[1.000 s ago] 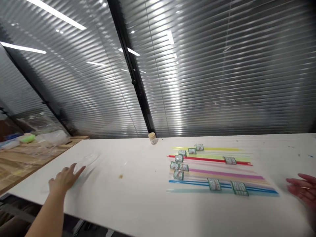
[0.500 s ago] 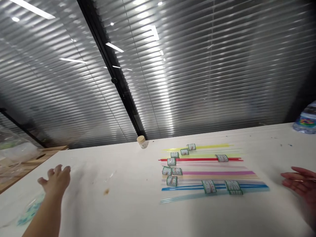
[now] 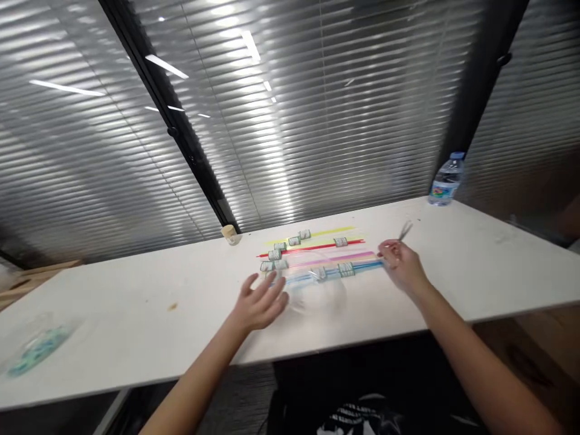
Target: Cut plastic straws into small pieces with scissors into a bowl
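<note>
Two hands: left hand (image 3: 260, 305) spread beside a clear bowl (image 3: 317, 293), right hand (image 3: 401, 266) pinching tweezers (image 3: 405, 230) by roughly ten straws (image 3: 317, 257); table (image 3: 136, 314) bare leftward.

Both hands have moved in: left hand (image 3: 260, 305), right hand (image 3: 401, 266) beside straws (image 3: 317, 257).

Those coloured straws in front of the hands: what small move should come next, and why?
Probably the left hand closes on the clear dish beside it to steady it. The hand is open, the dish lies over the straws, and the right hand already pinches something thin.
</note>
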Demonstrator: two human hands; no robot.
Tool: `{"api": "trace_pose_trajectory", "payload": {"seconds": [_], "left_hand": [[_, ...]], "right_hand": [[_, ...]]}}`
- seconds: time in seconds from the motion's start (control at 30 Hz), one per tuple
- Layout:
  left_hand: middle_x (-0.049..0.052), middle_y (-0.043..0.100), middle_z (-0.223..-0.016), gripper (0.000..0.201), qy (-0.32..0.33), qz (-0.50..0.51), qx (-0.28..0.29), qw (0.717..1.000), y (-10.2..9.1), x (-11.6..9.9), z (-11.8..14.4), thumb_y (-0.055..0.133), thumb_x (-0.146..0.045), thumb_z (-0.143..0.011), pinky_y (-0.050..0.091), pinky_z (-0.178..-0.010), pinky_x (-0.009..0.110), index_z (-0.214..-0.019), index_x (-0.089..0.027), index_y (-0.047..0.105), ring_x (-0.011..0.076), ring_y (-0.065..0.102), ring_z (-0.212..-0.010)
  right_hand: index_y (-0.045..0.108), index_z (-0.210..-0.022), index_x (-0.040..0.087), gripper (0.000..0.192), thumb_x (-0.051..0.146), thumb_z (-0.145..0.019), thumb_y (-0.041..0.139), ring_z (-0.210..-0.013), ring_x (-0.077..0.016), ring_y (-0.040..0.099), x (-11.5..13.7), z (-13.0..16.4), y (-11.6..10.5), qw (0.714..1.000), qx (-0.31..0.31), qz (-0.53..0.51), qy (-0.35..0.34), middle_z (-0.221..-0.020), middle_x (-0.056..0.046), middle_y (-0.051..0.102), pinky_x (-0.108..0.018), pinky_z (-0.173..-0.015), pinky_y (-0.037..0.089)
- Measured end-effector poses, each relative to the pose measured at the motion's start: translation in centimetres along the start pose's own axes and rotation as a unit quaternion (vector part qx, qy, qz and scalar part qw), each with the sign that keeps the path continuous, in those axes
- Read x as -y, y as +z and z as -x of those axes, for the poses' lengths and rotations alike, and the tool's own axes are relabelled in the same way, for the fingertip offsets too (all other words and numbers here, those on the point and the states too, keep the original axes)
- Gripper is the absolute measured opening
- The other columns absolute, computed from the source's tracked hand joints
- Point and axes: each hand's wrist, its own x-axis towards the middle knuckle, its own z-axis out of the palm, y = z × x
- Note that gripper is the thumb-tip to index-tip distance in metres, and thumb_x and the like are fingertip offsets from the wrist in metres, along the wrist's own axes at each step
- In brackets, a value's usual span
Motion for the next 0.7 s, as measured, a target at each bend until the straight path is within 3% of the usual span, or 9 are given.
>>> {"api": "trace_pose_trajectory", "payload": {"seconds": [0.1,0.23,0.4,0.57,0.7], "left_hand": [[0.003,0.072,-0.101,0.011,0.028,0.033,-0.013,0.999,2.6,-5.2,-2.8,0.060,-0.018,-0.081,0.031,-0.103,0.044,-0.089,-0.026,0.057,0.0220,0.062,-0.108],[0.003,0.071,-0.104,0.015,0.041,0.057,0.027,0.997,5.6,-7.8,-5.2,0.056,-0.019,-0.085,0.029,-0.104,0.042,-0.096,-0.027,0.060,0.0204,0.061,-0.108],[0.009,0.065,-0.122,0.031,0.035,0.097,0.084,0.991,7.4,-7.1,-6.0,0.049,-0.027,-0.087,0.031,-0.101,0.043,-0.116,-0.028,0.060,0.0254,0.057,-0.115],[0.012,0.066,-0.112,0.031,-0.157,0.093,0.106,0.977,7.6,-5.4,-5.0,0.045,-0.021,-0.085,0.033,-0.094,0.044,-0.112,-0.020,0.060,0.0265,0.059,-0.106],[0.011,0.065,-0.108,0.028,-0.228,0.131,0.141,0.955,7.7,-5.3,-4.7,0.049,-0.027,-0.081,0.034,-0.091,0.042,-0.106,-0.020,0.059,0.0266,0.058,-0.104]], "right_hand": [[0.062,-0.093,0.020,0.031,0.048,-0.079,0.061,-0.067,-0.0198,0.063,-0.9,-0.3,-1.1,0.982,0.094,0.140,-0.080,-0.077,-0.005,0.068,-0.032,-0.066,0.047],[0.059,-0.092,0.020,0.022,0.039,-0.081,0.055,-0.069,-0.0188,0.062,-1.9,-1.0,-2.6,0.978,0.102,0.142,-0.113,-0.076,-0.004,0.067,-0.030,-0.068,0.046],[0.055,-0.082,0.021,0.014,0.028,-0.070,0.057,-0.066,-0.0168,0.060,-3.1,-1.3,-2.9,0.988,0.097,0.072,-0.097,-0.073,-0.001,0.065,-0.027,-0.066,0.045],[0.053,-0.073,0.021,0.007,0.021,-0.066,0.053,-0.063,-0.0148,0.057,-3.3,-1.2,-2.5,0.974,0.127,0.104,-0.154,-0.069,0.001,0.062,-0.023,-0.060,0.042],[0.054,-0.073,0.021,0.008,0.021,-0.066,0.052,-0.062,-0.0149,0.054,-3.4,-0.9,-2.4,0.969,0.120,0.123,-0.176,-0.067,0.001,0.060,-0.023,-0.059,0.040]]}}
